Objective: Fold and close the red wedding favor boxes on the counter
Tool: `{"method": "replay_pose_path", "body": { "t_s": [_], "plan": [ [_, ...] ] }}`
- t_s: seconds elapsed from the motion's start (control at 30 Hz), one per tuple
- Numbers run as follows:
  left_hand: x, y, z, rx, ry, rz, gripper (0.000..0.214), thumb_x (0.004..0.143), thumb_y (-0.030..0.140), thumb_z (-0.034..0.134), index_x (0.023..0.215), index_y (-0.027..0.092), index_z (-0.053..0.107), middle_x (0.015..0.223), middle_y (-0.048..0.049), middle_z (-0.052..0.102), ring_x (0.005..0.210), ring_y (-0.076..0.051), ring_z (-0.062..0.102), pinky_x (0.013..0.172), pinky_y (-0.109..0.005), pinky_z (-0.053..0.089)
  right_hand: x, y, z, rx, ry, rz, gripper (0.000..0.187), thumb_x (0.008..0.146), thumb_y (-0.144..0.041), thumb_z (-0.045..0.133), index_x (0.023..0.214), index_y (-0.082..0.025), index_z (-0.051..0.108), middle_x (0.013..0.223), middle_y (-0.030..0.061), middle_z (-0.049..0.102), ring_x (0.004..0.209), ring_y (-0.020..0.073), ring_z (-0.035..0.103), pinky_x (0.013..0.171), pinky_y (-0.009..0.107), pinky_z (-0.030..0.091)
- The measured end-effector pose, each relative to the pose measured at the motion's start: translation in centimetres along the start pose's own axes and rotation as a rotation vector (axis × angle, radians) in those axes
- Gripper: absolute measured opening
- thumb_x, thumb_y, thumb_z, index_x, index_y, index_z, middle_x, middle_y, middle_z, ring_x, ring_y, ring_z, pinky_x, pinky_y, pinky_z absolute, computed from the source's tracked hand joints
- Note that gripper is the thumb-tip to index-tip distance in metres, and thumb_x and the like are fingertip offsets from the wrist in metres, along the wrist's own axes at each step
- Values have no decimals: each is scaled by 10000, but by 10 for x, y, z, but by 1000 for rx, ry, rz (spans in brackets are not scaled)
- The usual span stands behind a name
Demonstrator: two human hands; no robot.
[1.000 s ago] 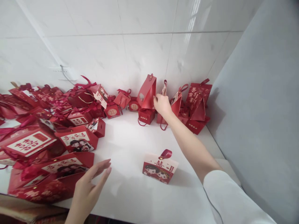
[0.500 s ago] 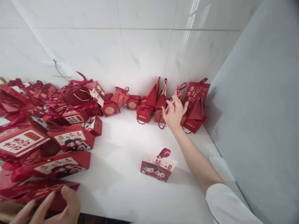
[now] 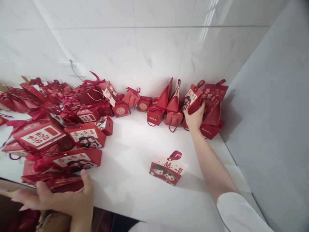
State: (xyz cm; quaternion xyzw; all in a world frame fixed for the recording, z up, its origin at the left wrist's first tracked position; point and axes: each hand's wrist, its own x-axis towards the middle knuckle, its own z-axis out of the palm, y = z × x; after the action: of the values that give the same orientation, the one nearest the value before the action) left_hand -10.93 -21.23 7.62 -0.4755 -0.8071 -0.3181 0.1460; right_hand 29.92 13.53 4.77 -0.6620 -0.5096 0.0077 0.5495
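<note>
The table [image 3: 130,151] is white and smooth, with soft grey shadows on it. Its back edge runs along a wall [image 3: 156,48] of shiny white tiles with thin lines between them. Streaks of light shine on the tiles, high up on the right. On the left, a cord [image 3: 72,68] hangs in a curve low on the wall. A flat grey panel [image 3: 272,106] stands along the right side, and a dark shadow falls on it.

A row of red boxes [image 3: 155,116] stands at the back, near the wall. There, toward the right end, the right hand [image 3: 193,117] grips a picture box [image 3: 191,98] low down, with a ribbon loop on top.

A big heap [image 3: 43,137] of red boxes covers the left side of the table. The left hand [image 3: 63,190] is spread wide at the near box [image 3: 60,184], by the front edge. I can't tell if it grips it. One small box [image 3: 165,173] stands alone nearer the front, with two drawn faces. Below the edge is a brown carton [image 3: 54,222].
</note>
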Motion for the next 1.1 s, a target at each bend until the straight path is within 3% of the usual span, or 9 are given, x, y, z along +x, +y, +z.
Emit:
{"method": "replay_pose_path", "body": {
  "t_s": [0.13, 0.3, 0.4, 0.5, 0.63, 0.8, 0.93, 1.0, 1.1],
  "plan": [
    [9, 16, 21, 113, 330, 69, 1107, 755, 363, 714, 1540, 231, -55, 1638, -162, -114, 1515, -443, -47, 1243, -604, 38, 4, -8, -5, -35, 38, -11, 926, 753, -327, 687, 1513, -64, 228, 1454, 275, 395, 1406, 371, 360, 1146, 528, 347],
    [14, -1, 48, -185, 301, -105, 1109, 804, 405, 692, 1540, 52, -58, 1624, -261, -10, 1542, -334, 29, 1271, -457, 87, 11, -6, -5, -105, -6, 15, 831, 828, -422, 645, 1474, -31, 299, 1365, 299, 453, 1299, 392, 463, 1081, 511, 410],
    [19, -25, 70, -315, 330, -300, 1365, 612, 501, 834, 1521, -33, -34, 1601, -324, 8, 1534, -364, 31, 1266, -494, 54, 11, -16, -11, -151, -65, 42, 824, 820, -473, 644, 1433, -10, 346, 1295, 325, 488, 1212, 434, 514, 997, 590, 447],
    [23, -38, 85, -383, 385, -421, 1468, 504, 522, 885, 1532, -20, -12, 1601, -324, 24, 1529, -372, 52, 1264, -507, 59, 8, -44, -25, -224, -36, -59, 682, 860, -478, 588, 1400, -94, 428, 1296, 270, 510, 1186, 439, 526, 929, 630, 467],
    [22, -23, 90, -397, 315, -470, 1465, 483, 522, 898, 1566, 57, 28, 1582, -294, 99, 1513, -385, 104, 1250, -521, 126, 6, -97, -41, -91, -67, -300, 418, 899, -419, 563, 1250, -192, 566, 1279, 170, 564, 1138, 338, 585, 897, 526, 522],
    [9, 21, 89, -475, -36, -367, 1379, 572, 594, 832, 1588, 141, 18, 1638, -236, -14, 1526, -396, 7, 1227, -592, 92, -6, -132, -36, 305, -521, -427, 258, 894, -367, 609, 1065, -181, 657, 1091, 87, 695, 938, 213, 680, 902, 415, 542],
    [-4, 46, 87, -745, -233, -387, 1092, 742, 544, 742, 1580, 255, 105, 1577, -192, 291, 1378, -357, 426, 1132, -587, 347, -27, -121, -26, 422, -994, -388, 289, 885, -416, 636, 1058, -186, 669, 1039, 66, 733, 933, 201, 699, 891, 395, 553],
    [-1, 48, 86, -727, -179, -416, 930, 769, 524, 729, 1534, 266, 267, 1504, -176, 394, 1300, -343, 498, 1073, -577, 412, -36, -108, -22, 389, -1179, -378, 337, 872, -434, 660, 1106, -191, 662, 1088, 79, 727, 961, 209, 699, 898, 403, 554],
    [30, 36, 88, -678, 127, -313, 688, 854, 493, 644, 1445, 221, 417, 1467, -151, 407, 1316, -299, 469, 1102, -514, 391, -50, -89, -14, 336, -1384, -328, 537, 801, -454, 750, 1258, -212, 603, 1269, 117, 660, 1057, 239, 680, 902, 413, 562]
  ]
}}
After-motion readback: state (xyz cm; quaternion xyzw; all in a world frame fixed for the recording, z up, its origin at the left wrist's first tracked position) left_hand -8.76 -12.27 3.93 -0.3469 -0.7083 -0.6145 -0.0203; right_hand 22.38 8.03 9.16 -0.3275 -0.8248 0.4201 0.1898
